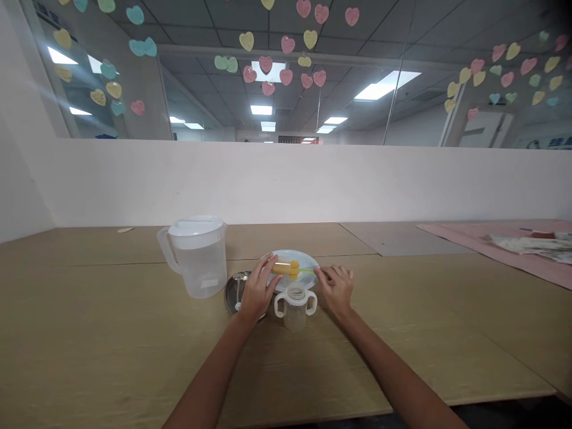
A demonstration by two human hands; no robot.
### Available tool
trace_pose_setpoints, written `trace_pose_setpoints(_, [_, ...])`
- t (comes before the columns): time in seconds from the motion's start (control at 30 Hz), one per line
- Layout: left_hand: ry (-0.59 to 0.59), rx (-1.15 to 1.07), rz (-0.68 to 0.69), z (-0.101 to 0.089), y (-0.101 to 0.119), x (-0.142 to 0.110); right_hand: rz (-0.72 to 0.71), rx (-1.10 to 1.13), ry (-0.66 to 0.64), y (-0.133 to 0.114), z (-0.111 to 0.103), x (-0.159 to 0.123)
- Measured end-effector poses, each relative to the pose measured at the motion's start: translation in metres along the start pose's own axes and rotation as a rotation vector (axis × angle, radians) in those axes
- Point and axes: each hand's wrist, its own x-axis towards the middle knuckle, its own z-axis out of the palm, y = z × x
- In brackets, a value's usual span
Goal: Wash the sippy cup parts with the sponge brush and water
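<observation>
Over a white plate (308, 260), my left hand (258, 289) is closed around a clear, orange-tinted tube (280, 267) with a scalloped yellow end. My right hand (336, 286) pinches a thin green stick (307, 270) that meets the tube's yellow end; whether it goes inside I cannot tell. Just below the hands stands an uncovered baby cup (295, 313) with two white handles. A round metal dish (230, 293) lies partly hidden behind my left hand, holding a white straw piece (238, 292) with a knob at its lower end.
A lidded clear plastic pitcher (203, 265) stands on the wooden table (134, 345), left of the dish. At the far right a pink cloth (487, 244) carries plastic-wrapped items (531, 245). Behind the table is a white wall (286, 182) below windows with heart-shaped notes.
</observation>
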Motion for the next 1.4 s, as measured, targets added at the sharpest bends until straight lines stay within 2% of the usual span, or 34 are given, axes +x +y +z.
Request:
trace_pose_setpoints(0.13, [-0.009,-0.026,-0.045,0.0,-0.002,0.002,-0.082,-0.015,-0.014,-0.003,-0.002,-0.002])
trace_pose_setpoints(0.27, [-0.066,-0.041,-0.061,0.003,-0.003,0.0,-0.058,-0.038,0.038,-0.002,-0.002,-0.001])
trace_pose_setpoints(0.37, [-0.039,-0.044,-0.05,0.003,-0.001,-0.001,-0.039,-0.037,0.035,0.002,-0.001,0.0])
trace_pose_setpoints(0.5, [0.007,-0.047,-0.041,0.0,0.002,0.0,-0.116,-0.01,-0.005,0.002,-0.002,0.0])
trace_pose_setpoints(0.77, [-0.063,-0.1,-0.01,0.006,0.003,-0.001,-0.043,0.029,0.015,0.013,0.001,0.0])
trace_pose_setpoints(0.97, [-0.01,-0.096,-0.029,0.005,0.001,0.0,-0.125,0.086,-0.045,0.011,0.001,0.003])
trace_pose_setpoints(1.1, [0.006,-0.107,-0.063,0.004,0.001,0.003,-0.055,0.127,0.035,0.001,0.0,0.002])
trace_pose_setpoints(1.23, [0.018,-0.094,-0.041,0.007,0.006,0.002,0.056,0.144,0.068,0.003,0.001,0.001])
trace_pose_setpoints(1.4, [0.048,-0.058,0.011,0.004,0.01,0.001,-0.06,0.103,0.03,0.01,-0.003,0.003])
